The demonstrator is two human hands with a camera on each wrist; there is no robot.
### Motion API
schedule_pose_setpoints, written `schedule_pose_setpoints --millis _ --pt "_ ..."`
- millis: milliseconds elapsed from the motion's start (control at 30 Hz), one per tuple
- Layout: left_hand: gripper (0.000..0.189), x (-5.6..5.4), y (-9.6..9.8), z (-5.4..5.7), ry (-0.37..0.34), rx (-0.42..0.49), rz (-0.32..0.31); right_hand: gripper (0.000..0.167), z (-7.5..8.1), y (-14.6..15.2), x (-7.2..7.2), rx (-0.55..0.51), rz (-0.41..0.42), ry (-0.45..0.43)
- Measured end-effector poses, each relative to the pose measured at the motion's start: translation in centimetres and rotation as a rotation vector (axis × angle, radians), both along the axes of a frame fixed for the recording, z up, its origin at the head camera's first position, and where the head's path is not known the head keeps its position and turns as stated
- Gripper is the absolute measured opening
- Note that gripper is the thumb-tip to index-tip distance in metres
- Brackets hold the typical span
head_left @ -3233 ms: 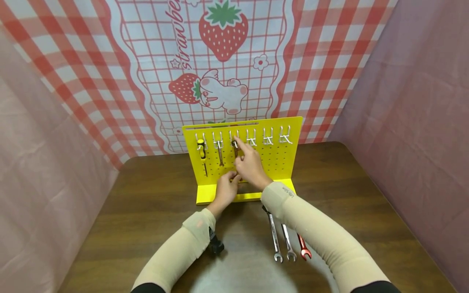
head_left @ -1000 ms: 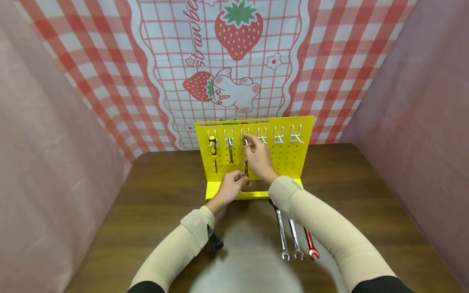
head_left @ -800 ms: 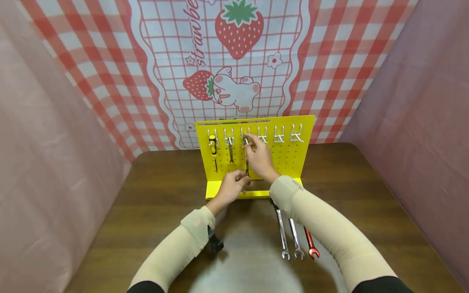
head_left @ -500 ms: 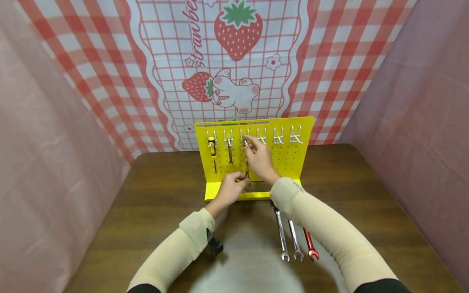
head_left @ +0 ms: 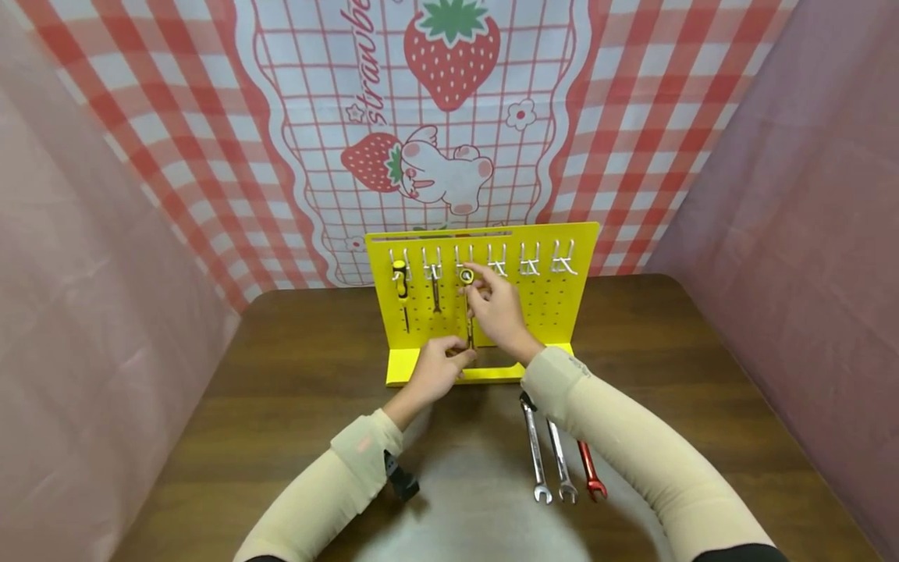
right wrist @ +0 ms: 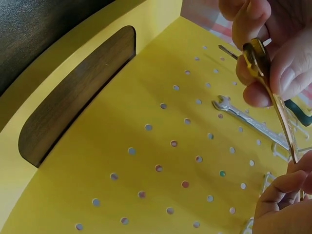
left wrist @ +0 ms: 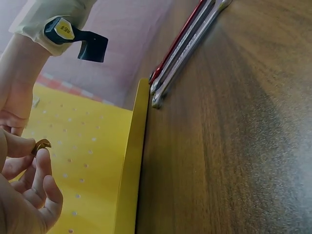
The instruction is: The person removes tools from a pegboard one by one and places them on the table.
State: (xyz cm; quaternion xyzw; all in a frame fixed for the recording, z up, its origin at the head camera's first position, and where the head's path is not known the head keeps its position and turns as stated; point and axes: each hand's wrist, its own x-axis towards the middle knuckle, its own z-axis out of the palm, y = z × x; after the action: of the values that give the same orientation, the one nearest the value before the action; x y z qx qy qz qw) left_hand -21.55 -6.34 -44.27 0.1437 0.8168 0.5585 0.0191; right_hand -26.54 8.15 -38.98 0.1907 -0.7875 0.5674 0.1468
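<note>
A combination wrench (head_left: 470, 324), gold-looking beside the yellow pegboard (head_left: 551, 312), stands nearly upright in front of the third hook from the left. My right hand (head_left: 500, 311) pinches it near the ring end at the top. Lower down, my left hand (head_left: 435, 371) holds the open end between thumb and fingers; the right wrist view has this wrench (right wrist: 279, 107) spanning both hands. Whether the ring is on the hook, I cannot tell. A yellow-black screwdriver (head_left: 401, 282) hangs on the first hook, and a smaller wrench (head_left: 436, 293) on the second.
Three hooks to the right, such as the last hook (head_left: 563, 260), bear nothing. Two silver wrenches (head_left: 535, 457) and a red wrench (head_left: 590, 472) lie on the wooden table (head_left: 295, 406), partly under my right forearm. A checked cloth (head_left: 635, 117) hangs behind the board.
My right index finger, earlier stretched up at the hook, is now bent at the ring end with the thumb. The ring has come slightly lower, its face turned more toward me.
</note>
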Motion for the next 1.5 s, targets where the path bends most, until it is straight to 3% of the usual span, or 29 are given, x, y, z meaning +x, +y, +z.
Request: schedule_pose_setpoints --millis 400,633,767,867,1100,1300,1500 --pt "0.014 1.6 -0.1 0.9 -0.001 -0.01 -0.037 0.037 1.2 0.8 1.7 0.003 0.024 0.011" --pt "0.012 3.6 0.4 1.6 0.009 0.017 -0.098 0.035 1.8 1.8 3.2 0.019 0.066 0.021" --pt "0.008 4.8 0.7 1.4 -0.009 0.022 -0.125 0.032 2.0 3.0 3.8 0.097 0.096 -0.077" --pt "0.01 5.7 1.0 1.0 -0.041 0.013 -0.143 0.031 1.8 4.0 3.9 0.162 0.115 -0.209" --pt "0.009 7.9 1.6 -0.7 -0.107 -0.011 -0.204 0.029 -0.4 5.8 3.9 0.223 0.209 -0.5" --pt "0.016 10.0 2.0 -2.6 -0.231 -0.003 -0.212 0.021 -3.0 6.5 4.7 0.261 0.322 -0.574" --pt "0.023 11.5 2.2 -3.6 -0.26 -0.056 -0.215 0.022 -5.1 6.6 5.5 0.333 0.363 -0.621"
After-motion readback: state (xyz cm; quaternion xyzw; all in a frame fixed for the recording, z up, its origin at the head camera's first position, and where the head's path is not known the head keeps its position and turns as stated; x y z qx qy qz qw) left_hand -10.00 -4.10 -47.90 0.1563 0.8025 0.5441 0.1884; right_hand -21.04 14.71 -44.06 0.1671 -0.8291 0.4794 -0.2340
